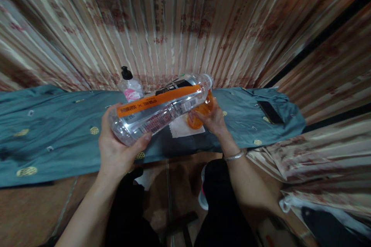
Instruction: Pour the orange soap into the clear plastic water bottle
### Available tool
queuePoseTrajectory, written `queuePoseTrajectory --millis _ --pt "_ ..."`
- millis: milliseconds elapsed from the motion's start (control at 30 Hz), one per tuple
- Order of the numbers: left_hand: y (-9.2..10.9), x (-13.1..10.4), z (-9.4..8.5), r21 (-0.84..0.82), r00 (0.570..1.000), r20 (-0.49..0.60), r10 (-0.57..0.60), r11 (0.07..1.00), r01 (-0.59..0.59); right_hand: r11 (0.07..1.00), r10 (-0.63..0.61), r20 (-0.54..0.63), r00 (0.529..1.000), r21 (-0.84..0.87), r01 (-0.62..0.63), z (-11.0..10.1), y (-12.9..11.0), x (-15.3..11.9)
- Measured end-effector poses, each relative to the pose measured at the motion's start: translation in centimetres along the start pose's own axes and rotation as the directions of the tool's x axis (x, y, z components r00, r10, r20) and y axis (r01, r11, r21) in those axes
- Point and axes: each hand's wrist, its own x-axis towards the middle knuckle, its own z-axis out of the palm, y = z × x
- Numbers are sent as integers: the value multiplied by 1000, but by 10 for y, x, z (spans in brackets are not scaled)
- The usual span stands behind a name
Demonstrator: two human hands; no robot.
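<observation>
clear bottle tilted across both hands, its neck by an orange container

the left hand (pixel 117 154) is curved round the base of a large clear plastic bottle (pixel 162 110), thumb along the near side, fingers mostly hidden behind. the bottle is held above a long, narrow surface spread with teal cloth (pixel 66 142) patterned with yellow ovals. it leans sideways, base lower at the left and neck higher at the right, with an orange printed band running along its upward side.

the right hand (pixel 216 117) is closed round a translucent orange container (pixel 194 122), just under the bottle's neck; whether the two touch, i cannot tell. a silver bangle (pixel 234 156) circles the right wrist.

beneath the orange container a white paper sheet (pixel 181 129) lies on the cloth. a pump bottle (pixel 133 89) with a black top and pink label stands behind the large bottle, towards the left. a dark smartphone (pixel 270 112) lies flat near the right end. a pleated curtain (pixel 168 19) with reddish flowers hangs behind.
</observation>
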Motion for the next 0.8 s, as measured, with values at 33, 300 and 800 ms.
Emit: queuePoseTrajectory --millis 33,300,800 --pt "0 0 0 0 1000 -2 1 1000 -1 1000 1 1 1000 2 -1 0 0 0" --pt "-1 -1 -1 -6 1000 25 16 1000 -16 1000 -17 2 1000 18 16 -1 2 0" --pt "-3 -1 0 -25 1000 8 30 999 -30 1000 -7 18 1000 10 7 -1 -2 -1"
